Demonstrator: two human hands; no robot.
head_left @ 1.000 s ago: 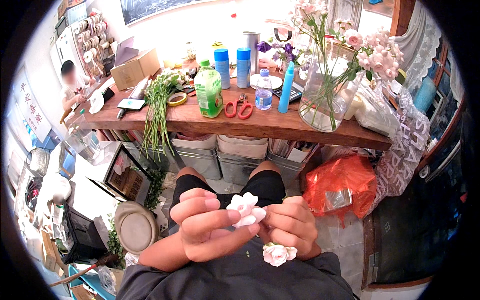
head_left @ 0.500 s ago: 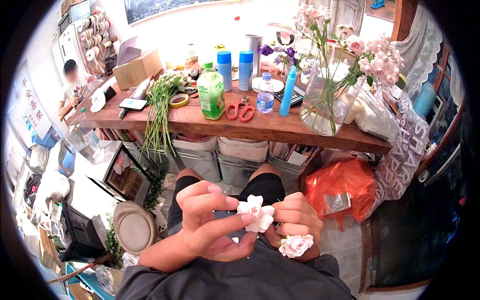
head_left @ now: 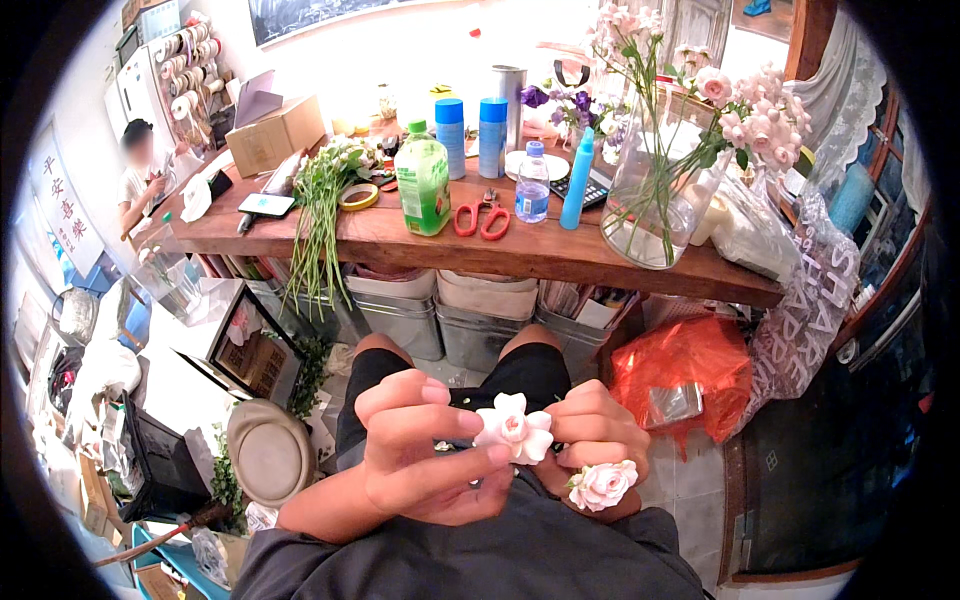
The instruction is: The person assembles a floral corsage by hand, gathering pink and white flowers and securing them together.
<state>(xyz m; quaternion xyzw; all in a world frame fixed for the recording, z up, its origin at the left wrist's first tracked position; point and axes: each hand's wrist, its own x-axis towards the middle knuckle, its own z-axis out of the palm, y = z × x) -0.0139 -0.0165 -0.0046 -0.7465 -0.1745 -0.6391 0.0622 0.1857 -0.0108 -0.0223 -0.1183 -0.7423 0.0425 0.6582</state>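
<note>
Above my lap, a pale pink rose (head_left: pixel 514 430) with spread outer petals sits between my two hands. The fingertips of my left hand (head_left: pixel 425 455) are bent in and closed on its left petals. My right hand (head_left: pixel 597 430) is curled shut at the right side of the same bloom; its stem is hidden. A second pale pink rose (head_left: pixel 603 485), fuller and ruffled, sticks out below the right hand's curled fingers, seemingly held in that hand too. Small pale bits lie on the dark clothing under the hands.
Ahead stands a wooden table (head_left: pixel 400 247) with cut green stems (head_left: pixel 322 220), red-handled scissors (head_left: pixel 482 219), a green bottle (head_left: pixel 423 185), blue spray cans (head_left: pixel 492 138) and a glass vase (head_left: pixel 650 225) of roses. A red bag (head_left: pixel 685 360) lies right, a stool (head_left: pixel 268 455) left. Another person (head_left: pixel 140 180) sits far left.
The left fingers have drawn in slightly, the thumb now tucked lower behind the petals. Both roses have shifted a little to the right.
</note>
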